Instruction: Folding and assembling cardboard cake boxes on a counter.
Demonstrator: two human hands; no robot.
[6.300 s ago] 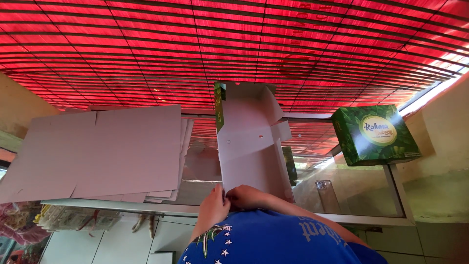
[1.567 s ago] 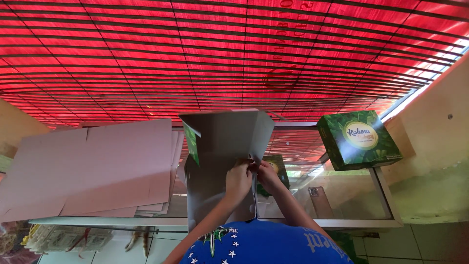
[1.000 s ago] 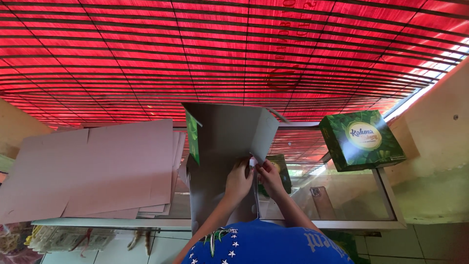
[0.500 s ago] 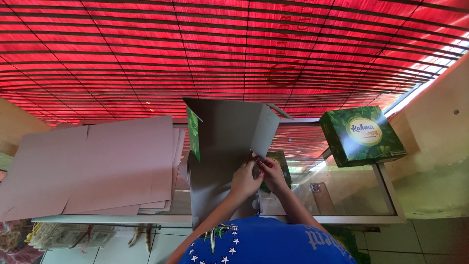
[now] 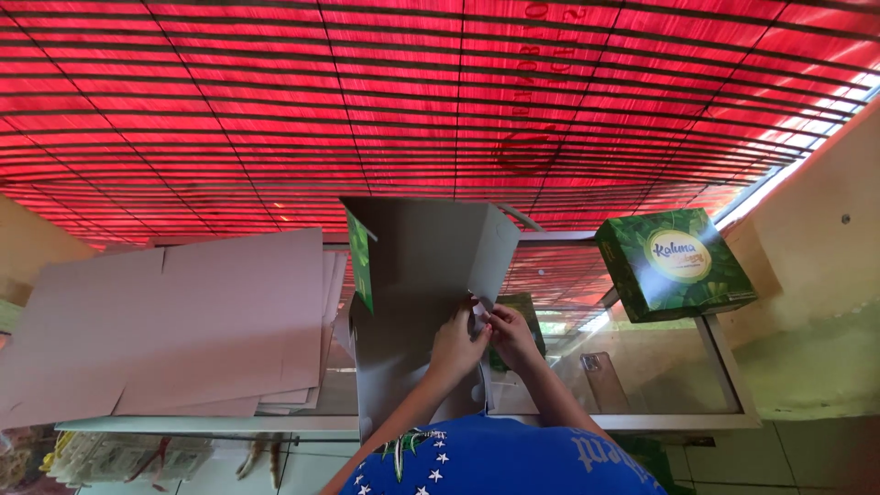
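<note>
Fingers of the left hand (image 5: 456, 346) and right hand (image 5: 511, 335) are pinching a side flap of the half-folded grey carton (image 5: 414, 302) between them. Flat blanks (image 5: 174, 325) are lying left of the hands, a finished green box (image 5: 674, 263) right; folding seems midway, calling for the flap tucked in.

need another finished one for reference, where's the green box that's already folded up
In the head view the finished green box sits at the right on the far corner of the glass-topped counter, near the cream wall, right of the grey cardboard blank in both hands.
</note>
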